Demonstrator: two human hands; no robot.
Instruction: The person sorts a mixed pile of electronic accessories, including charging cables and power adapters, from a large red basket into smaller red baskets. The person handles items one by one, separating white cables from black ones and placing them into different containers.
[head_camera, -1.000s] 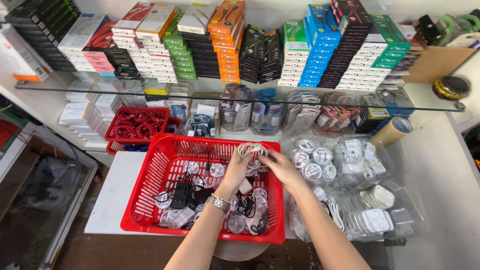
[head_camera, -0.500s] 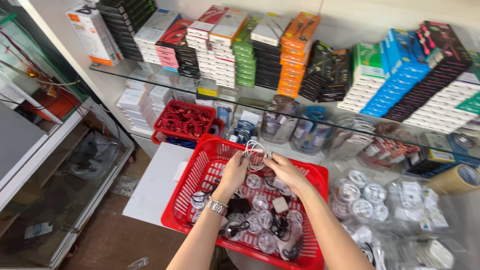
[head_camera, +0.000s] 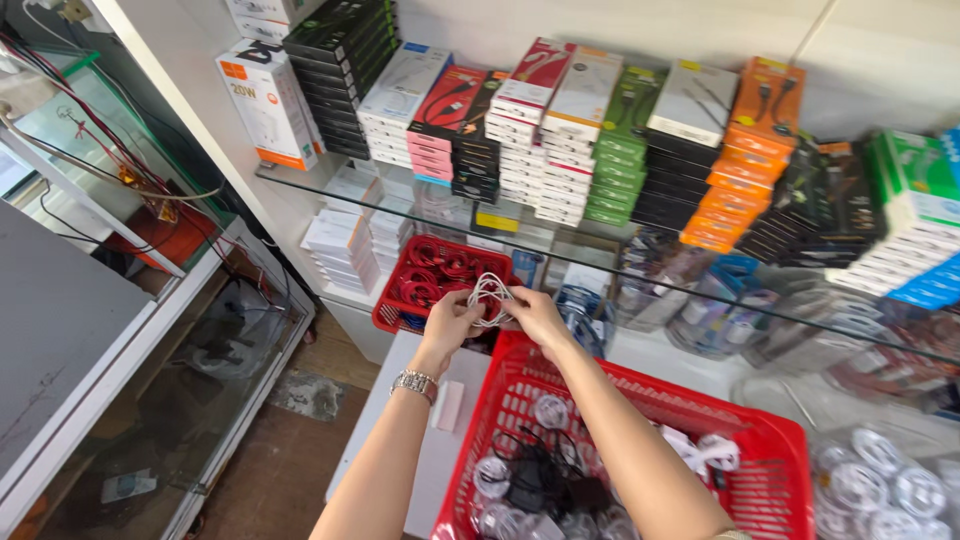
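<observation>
Both hands are raised above the near-left corner of a large red basket (head_camera: 760, 440). Together they hold a small coil of white cable (head_camera: 490, 296). My left hand (head_camera: 450, 322), with a metal watch on its wrist, grips the coil's left side. My right hand (head_camera: 535, 315) pinches its right side. The large basket below holds several coiled white cables in clear wraps and some black cables and adapters.
A smaller red basket (head_camera: 392, 308) of red cables sits just behind the hands. Stacks of boxed cables line a glass shelf (head_camera: 300, 180) above. Clear tubs and bagged white cables lie at right (head_camera: 880, 480). A glass display cabinet (head_camera: 180, 360) stands at left.
The view has swung left, so the large basket now lies lower right. The hands with the white coil have lifted off the basket's middle toward the small red basket.
</observation>
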